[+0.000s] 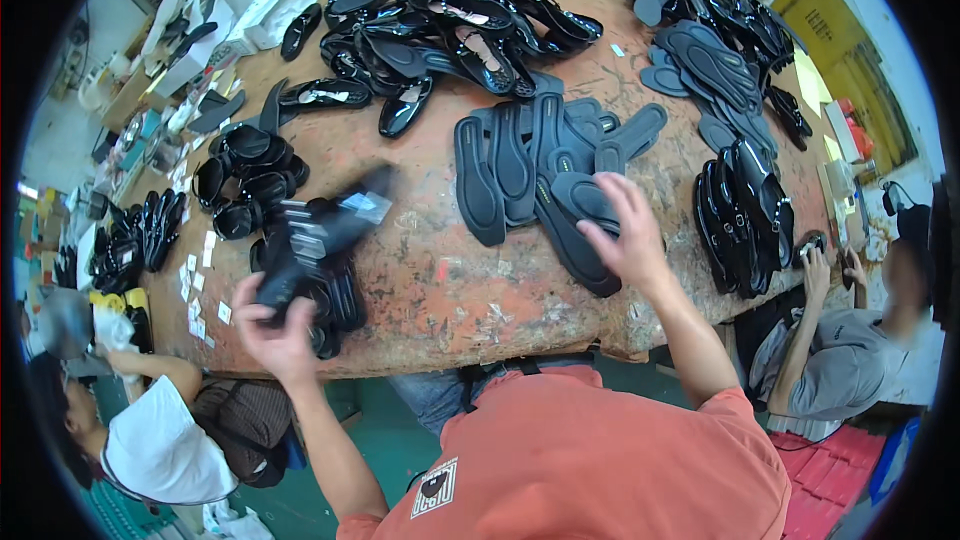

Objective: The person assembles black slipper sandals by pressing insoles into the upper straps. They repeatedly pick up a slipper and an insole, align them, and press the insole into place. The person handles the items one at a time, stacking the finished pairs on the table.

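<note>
My left hand (275, 337) grips one end of a black strappy shoe (340, 230), whose far part is blurred by motion. The shoe is held over several more black shoes (345, 295) by the table's near edge. Fingers spread, my right hand (635, 235) is over the right side of a loose pile of dark grey insoles (513, 165). Its fingertips are close to the top insole (583, 197); whether they touch it I cannot tell.
Glossy black shoes (470, 10) are heaped at the worn table's (430, 310) back. More insoles (710, 70) and upright black shoes (745, 220) stand right. Black rounded pieces (245, 175) and white paper slips (195, 285) lie left. Co-workers sit at left (165, 440) and right (840, 360).
</note>
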Motion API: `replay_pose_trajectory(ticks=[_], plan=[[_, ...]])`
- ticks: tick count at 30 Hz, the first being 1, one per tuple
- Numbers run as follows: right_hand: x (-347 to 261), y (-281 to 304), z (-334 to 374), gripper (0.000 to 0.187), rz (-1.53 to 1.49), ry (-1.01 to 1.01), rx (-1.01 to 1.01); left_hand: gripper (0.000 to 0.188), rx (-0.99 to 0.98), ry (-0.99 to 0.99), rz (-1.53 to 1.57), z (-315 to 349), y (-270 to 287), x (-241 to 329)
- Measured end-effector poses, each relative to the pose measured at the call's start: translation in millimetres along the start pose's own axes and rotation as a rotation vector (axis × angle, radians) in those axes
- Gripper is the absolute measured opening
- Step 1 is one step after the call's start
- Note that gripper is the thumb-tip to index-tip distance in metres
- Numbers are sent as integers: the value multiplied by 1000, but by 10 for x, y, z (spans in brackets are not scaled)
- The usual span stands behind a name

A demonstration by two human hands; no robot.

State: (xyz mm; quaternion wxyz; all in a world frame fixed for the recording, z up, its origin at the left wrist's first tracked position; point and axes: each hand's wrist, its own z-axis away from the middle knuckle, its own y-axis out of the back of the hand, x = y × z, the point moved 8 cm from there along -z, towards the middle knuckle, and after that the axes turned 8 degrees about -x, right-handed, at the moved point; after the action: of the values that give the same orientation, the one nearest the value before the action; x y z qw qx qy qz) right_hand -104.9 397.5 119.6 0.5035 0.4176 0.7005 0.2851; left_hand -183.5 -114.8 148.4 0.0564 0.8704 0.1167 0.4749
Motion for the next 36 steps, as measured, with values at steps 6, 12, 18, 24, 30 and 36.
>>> replay_pose_trajectory(ticks=[6,12,18,24,30,36], plan=[[645,-314,81,94,204,-387,-295,37,319,-46,-982,-601,59,-200],[442,-275,-32,75,295,-211,-329,32,-878,-274,-2,667,-3089,597],[553,-372,36,35,467,73,-336,61,-1126,-418,-215,1499,-3853,496],[849,621,-359,9,361,-95,319,62,-1143,-342,-283,1195,-4083,250],[614,1219,-76,21,-234,84,408,42,-959,-168,157,308,-3875,136],[240,-323,672,29,-1250,-442,-556,56,107,221,-368,-2193,-2583,-1441]])
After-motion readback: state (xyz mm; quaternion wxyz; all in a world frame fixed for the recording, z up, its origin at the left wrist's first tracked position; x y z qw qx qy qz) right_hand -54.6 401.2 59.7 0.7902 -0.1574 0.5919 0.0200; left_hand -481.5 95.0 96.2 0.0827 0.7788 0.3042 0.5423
